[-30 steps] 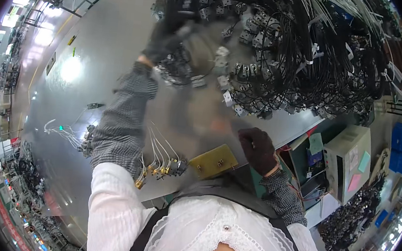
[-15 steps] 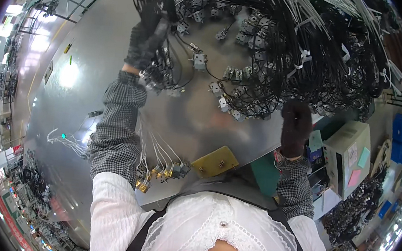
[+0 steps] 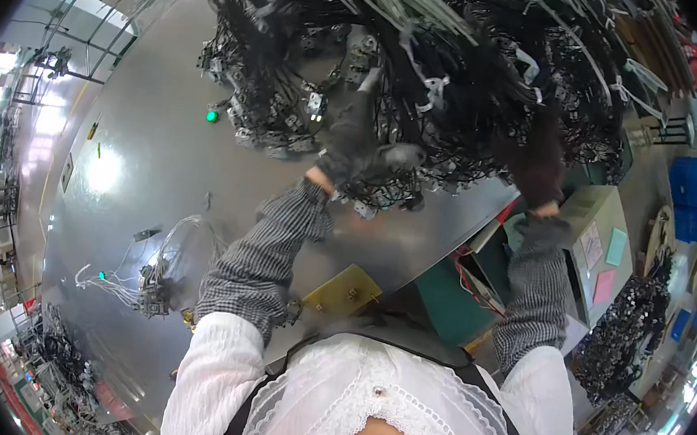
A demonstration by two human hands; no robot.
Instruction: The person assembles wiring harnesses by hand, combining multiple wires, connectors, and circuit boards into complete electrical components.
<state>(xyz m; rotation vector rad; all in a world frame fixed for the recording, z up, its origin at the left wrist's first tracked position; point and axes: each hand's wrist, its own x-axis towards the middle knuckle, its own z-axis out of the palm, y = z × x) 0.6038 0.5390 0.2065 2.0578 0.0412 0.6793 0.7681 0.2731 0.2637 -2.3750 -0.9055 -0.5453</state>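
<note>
A big heap of black cables with small metal connector blocks on their ends covers the far part of the metal table. My left hand, in a dark grey glove, lies over the near edge of the heap. Its thumb and a light-tipped finger are spread apart, and nothing shows gripped between them. At the heap's right side is my right hand in a dark brownish glove. Its fingers are blurred and merge with the dark cables. A bunch of connector blocks rests left of my left hand.
Near my body lies a brass-coloured plate. White-wired parts sit on the table's left side. A beige box with coloured notes stands at the right, beside a green surface. Pale cable ends stretch across the far side.
My left hand has moved right and nearer from the black cable bunch, which now lies at the heap's left. My right hand has shifted slightly right and farther away. The view has shifted too.
</note>
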